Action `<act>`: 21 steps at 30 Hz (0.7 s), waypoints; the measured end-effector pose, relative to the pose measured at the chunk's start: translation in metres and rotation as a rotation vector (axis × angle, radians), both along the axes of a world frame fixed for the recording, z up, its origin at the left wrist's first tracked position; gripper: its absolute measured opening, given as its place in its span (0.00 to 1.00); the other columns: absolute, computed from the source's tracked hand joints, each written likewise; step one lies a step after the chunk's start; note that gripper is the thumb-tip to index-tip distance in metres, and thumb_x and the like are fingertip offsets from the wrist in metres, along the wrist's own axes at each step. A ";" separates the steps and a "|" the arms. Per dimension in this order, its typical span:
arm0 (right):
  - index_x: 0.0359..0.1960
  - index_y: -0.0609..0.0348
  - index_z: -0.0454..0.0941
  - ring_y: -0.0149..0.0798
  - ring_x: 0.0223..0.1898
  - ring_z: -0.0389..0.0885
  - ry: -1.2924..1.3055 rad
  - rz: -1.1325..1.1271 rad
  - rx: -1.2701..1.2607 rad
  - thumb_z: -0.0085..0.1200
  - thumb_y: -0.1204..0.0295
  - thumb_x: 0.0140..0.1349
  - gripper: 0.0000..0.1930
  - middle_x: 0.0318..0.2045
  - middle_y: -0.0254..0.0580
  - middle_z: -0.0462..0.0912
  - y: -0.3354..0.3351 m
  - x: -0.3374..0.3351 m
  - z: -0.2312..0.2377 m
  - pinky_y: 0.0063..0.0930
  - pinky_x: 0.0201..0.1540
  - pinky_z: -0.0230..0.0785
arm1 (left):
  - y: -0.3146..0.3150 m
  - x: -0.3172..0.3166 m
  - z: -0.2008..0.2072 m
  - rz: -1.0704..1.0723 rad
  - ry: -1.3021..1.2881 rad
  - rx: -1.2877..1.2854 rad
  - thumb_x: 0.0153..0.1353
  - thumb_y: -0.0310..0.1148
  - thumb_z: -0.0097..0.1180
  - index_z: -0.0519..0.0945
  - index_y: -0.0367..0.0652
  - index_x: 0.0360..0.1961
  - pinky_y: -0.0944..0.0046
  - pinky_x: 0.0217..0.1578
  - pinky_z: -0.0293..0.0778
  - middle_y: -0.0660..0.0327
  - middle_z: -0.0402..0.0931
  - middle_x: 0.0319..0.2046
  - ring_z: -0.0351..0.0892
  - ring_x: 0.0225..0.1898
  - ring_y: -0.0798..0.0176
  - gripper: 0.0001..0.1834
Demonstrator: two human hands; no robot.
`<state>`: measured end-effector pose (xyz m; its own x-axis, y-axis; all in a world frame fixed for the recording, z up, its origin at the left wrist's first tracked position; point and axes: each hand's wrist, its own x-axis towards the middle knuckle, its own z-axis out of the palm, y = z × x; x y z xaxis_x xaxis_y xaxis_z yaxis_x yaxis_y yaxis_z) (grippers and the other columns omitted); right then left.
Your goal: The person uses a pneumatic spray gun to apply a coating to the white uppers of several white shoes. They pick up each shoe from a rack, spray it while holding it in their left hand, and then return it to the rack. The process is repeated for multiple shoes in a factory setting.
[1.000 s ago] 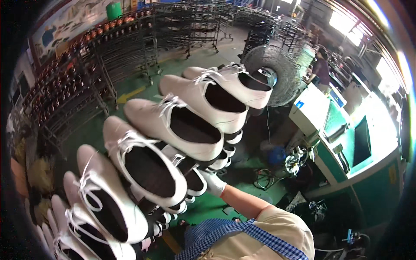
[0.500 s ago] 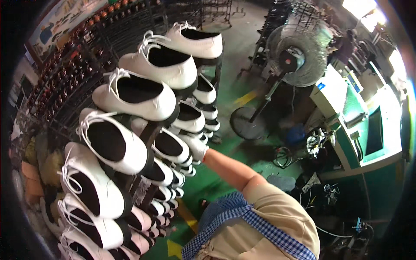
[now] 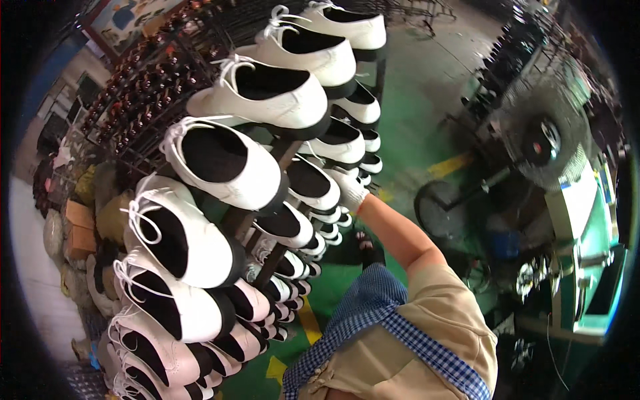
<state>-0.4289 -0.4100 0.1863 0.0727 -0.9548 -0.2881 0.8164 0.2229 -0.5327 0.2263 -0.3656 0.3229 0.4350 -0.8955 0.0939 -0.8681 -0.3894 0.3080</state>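
My right hand (image 3: 349, 190), in a white knitted glove, reaches out to the side of a shoe rack (image 3: 235, 223). It rests beside a white shoe (image 3: 321, 192) on the second tier, just under another white shoe (image 3: 345, 148). Its fingers are hidden among the shoes and rack, so their grip cannot be made out. On the top tier stands a row of white lace-up shoes with dark insides, among them a large near one (image 3: 193, 250). Lower tiers hold several more white and pale pink shoes. My left hand is out of the picture.
A pedestal fan (image 3: 543, 141) with a round base (image 3: 441, 208) stands at right, near a green and white machine (image 3: 590, 220). Dark racks (image 3: 143, 87) fill the far left. A cardboard box (image 3: 80, 230) sits among sacks. Yellow marks (image 3: 450, 165) cross the green floor.
The view has swung left, so shoes, rack and fan appear farther right. My right hand is still at the rack's side, by the second-tier shoes.
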 end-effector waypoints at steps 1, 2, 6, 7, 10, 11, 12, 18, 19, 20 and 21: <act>0.58 0.61 0.78 0.37 0.49 0.87 -0.016 0.026 0.022 0.56 0.68 0.71 0.18 0.50 0.42 0.87 0.000 0.000 0.018 0.32 0.55 0.79 | -0.005 -0.005 0.003 0.029 -0.001 0.016 0.55 0.33 0.71 0.70 0.40 0.68 0.54 0.67 0.66 0.54 0.75 0.64 0.73 0.65 0.55 0.39; 0.59 0.60 0.78 0.37 0.49 0.86 0.008 -0.015 -0.071 0.56 0.68 0.71 0.18 0.51 0.42 0.86 -0.024 -0.015 0.021 0.32 0.56 0.79 | -0.022 -0.020 0.015 0.036 0.001 0.009 0.55 0.33 0.71 0.70 0.40 0.68 0.54 0.67 0.66 0.54 0.75 0.64 0.73 0.65 0.55 0.39; 0.61 0.63 0.77 0.37 0.49 0.86 -0.065 0.039 0.003 0.55 0.70 0.71 0.19 0.52 0.45 0.86 -0.093 -0.053 0.029 0.33 0.53 0.80 | -0.048 -0.042 0.034 0.123 0.026 0.060 0.54 0.32 0.71 0.71 0.40 0.67 0.54 0.67 0.66 0.54 0.75 0.64 0.74 0.64 0.55 0.39; 0.61 0.63 0.77 0.38 0.51 0.86 -0.061 0.010 -0.014 0.53 0.69 0.72 0.19 0.53 0.46 0.85 -0.114 -0.082 0.024 0.34 0.55 0.79 | -0.064 -0.057 0.036 0.132 0.035 0.076 0.54 0.32 0.71 0.71 0.40 0.67 0.54 0.67 0.66 0.54 0.75 0.64 0.74 0.64 0.55 0.39; 0.61 0.64 0.76 0.41 0.56 0.83 -0.081 -0.041 -0.050 0.48 0.65 0.74 0.20 0.56 0.48 0.84 -0.167 -0.146 0.021 0.38 0.61 0.76 | -0.082 -0.093 0.047 0.171 0.054 0.090 0.54 0.32 0.72 0.71 0.40 0.67 0.54 0.67 0.66 0.54 0.75 0.64 0.74 0.64 0.55 0.39; 0.62 0.63 0.76 0.42 0.58 0.82 -0.092 -0.052 -0.064 0.47 0.63 0.74 0.21 0.57 0.48 0.83 -0.187 -0.171 0.024 0.39 0.63 0.74 | -0.083 -0.105 0.049 0.186 0.057 0.087 0.54 0.32 0.72 0.71 0.40 0.67 0.54 0.67 0.66 0.54 0.75 0.64 0.74 0.64 0.55 0.38; 0.63 0.62 0.76 0.43 0.59 0.82 -0.092 -0.056 -0.038 0.46 0.62 0.74 0.22 0.58 0.48 0.83 -0.201 -0.192 0.017 0.39 0.64 0.74 | -0.086 -0.115 0.048 0.196 0.061 0.083 0.54 0.31 0.72 0.72 0.40 0.67 0.54 0.67 0.66 0.54 0.75 0.64 0.74 0.64 0.55 0.38; 0.63 0.56 0.75 0.45 0.61 0.79 -0.152 -0.193 -0.086 0.42 0.55 0.76 0.24 0.60 0.44 0.82 -0.271 -0.312 0.034 0.45 0.65 0.72 | -0.087 -0.176 0.054 0.219 0.106 0.074 0.53 0.30 0.73 0.73 0.40 0.66 0.54 0.67 0.67 0.54 0.76 0.64 0.75 0.64 0.55 0.38; 0.62 0.56 0.76 0.44 0.60 0.80 -0.172 -0.223 -0.079 0.42 0.55 0.76 0.23 0.58 0.44 0.82 -0.281 -0.320 0.038 0.46 0.63 0.72 | -0.080 -0.190 0.057 0.224 0.126 0.064 0.53 0.30 0.73 0.73 0.40 0.66 0.55 0.67 0.67 0.54 0.76 0.64 0.75 0.64 0.55 0.38; 0.66 0.57 0.70 0.46 0.59 0.79 -0.059 -0.267 -0.071 0.42 0.49 0.75 0.28 0.60 0.45 0.79 -0.278 -0.353 0.018 0.46 0.59 0.74 | -0.102 -0.213 0.051 0.162 0.180 0.063 0.53 0.30 0.73 0.73 0.40 0.66 0.55 0.67 0.67 0.54 0.76 0.64 0.75 0.64 0.55 0.38; 0.70 0.57 0.64 0.49 0.57 0.79 0.050 -0.298 -0.061 0.43 0.43 0.74 0.34 0.62 0.46 0.77 -0.279 -0.384 -0.003 0.46 0.56 0.75 | -0.116 -0.235 0.048 0.116 0.224 0.058 0.52 0.30 0.73 0.73 0.40 0.66 0.55 0.67 0.67 0.54 0.76 0.64 0.75 0.64 0.55 0.38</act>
